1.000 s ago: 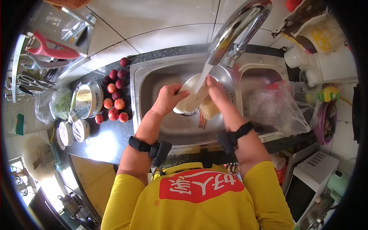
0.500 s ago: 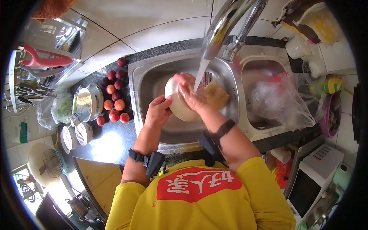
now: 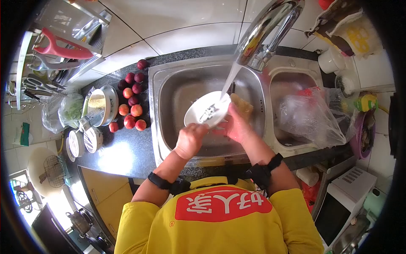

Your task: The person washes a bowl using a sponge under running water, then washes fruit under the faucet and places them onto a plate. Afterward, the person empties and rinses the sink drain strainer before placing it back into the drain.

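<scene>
The white bowl (image 3: 196, 112) is over the large sink basin (image 3: 171, 99), directly under the tap (image 3: 253, 36), so the water (image 3: 231, 80) lands inside it and any spill can drop into the metal below. It is tilted, its hollow turned up toward the wearer, which lays the inner surface open to the stream. (The dark marks at its middle could be a printed pattern or a reflection; which, one cannot tell.)

The person's two hands are close together at the bowl. The left hand (image 3: 190, 139) is closed on the near rim, a grip that likely steadies the bowl while leaving most of its inside uncovered. The right hand (image 3: 237, 125) is at the right edge, fingers partly behind the wall; whether it grips or merely supports cannot be told.

A tan pad (image 3: 244, 106) lies in the basin just beyond the right hand, near enough to be handy. Round fruits (image 3: 129, 122) are clustered on the tabletop (image 3: 137, 146) left of the sink, outside its raised rim, presumably out of the splash. A clear plastic bag (image 3: 308, 122) sprawls over the smaller basin (image 3: 292, 82), well apart from the stream.
</scene>
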